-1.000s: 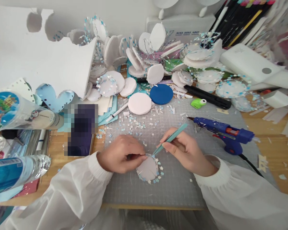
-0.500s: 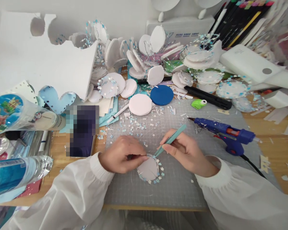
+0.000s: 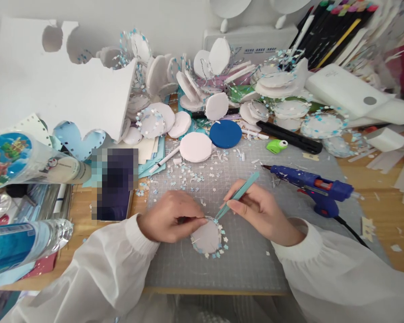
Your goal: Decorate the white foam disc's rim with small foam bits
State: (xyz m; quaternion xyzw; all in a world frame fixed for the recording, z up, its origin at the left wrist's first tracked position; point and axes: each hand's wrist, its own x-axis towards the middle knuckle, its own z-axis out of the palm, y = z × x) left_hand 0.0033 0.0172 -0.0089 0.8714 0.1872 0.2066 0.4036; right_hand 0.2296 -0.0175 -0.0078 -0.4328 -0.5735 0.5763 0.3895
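Observation:
A round white disc (image 3: pixel 206 237), rimmed with a garland of tiny white and blue paper flowers (image 3: pixel 225 240), lies on the grey cutting mat (image 3: pixel 249 269). My left hand (image 3: pixel 175 216) is closed in a pinch at the disc's upper left rim; its fingertips hide part of the edge. In my right hand (image 3: pixel 256 211) is a pair of teal tweezers (image 3: pixel 240 190), held slantwise like a pen. The tweezers' tips touch or nearly touch a blue flower at the disc's upper rim, close to the left fingertips.
A blue hot glue gun (image 3: pixel 309 184) lies to the right, its cord trailing down. Loose paper flowers (image 3: pixel 195 172) dot the mat. Behind are a white disc (image 3: pixel 195 147), a blue round lid (image 3: pixel 225 133), a green punch (image 3: pixel 276 146) and a black cutter (image 3: pixel 289 137). A phone (image 3: pixel 116 188) lies left.
Both hands keep nearly the same pose at the disc. The whole view has shifted very slightly; the tweezers' tips stay at the upper rim.

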